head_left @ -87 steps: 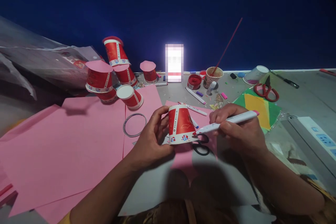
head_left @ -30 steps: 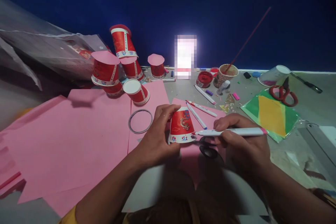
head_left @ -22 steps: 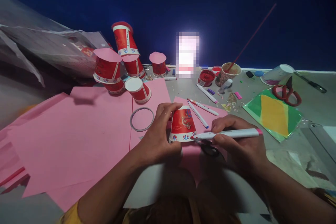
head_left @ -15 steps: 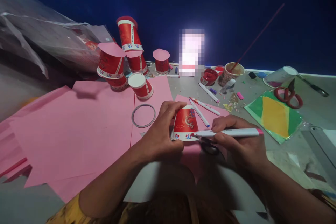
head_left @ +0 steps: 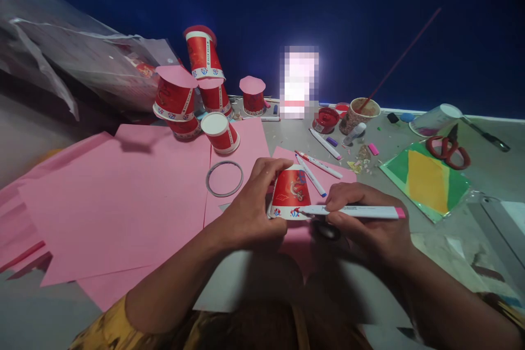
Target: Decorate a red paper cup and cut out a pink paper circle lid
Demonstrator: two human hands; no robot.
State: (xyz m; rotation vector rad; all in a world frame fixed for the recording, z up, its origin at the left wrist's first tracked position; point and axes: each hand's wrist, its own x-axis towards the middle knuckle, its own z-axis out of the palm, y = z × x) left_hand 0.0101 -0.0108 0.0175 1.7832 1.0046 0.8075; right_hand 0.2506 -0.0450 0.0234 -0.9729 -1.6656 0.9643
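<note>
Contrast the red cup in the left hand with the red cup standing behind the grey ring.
The left hand grips the held cup; the standing cup rests on pink paper.
The held cup's white band carries blue and red marks; the standing cup's looks plain where visible.
The held cup shows a dragon-like picture; the standing cup, a white strip.
Both are red and white, wide end down.

The cup [head_left: 289, 188] is red with a pale gold curling figure, a blue patch at its upper right and a white band around the bottom, marked with small red-and-blue motifs; the marker [head_left: 371, 211] is white with a pink end. The paper [head_left: 127, 208] is plain pink, the surface [head_left: 283, 135] grey and the wall [head_left: 246, 5] deep blue. Green and yellow fill the packet [head_left: 429, 183], the scissors [head_left: 447, 149] have red handles, and the sleeve [head_left: 106, 325] is yellow with dark blotches.
</note>
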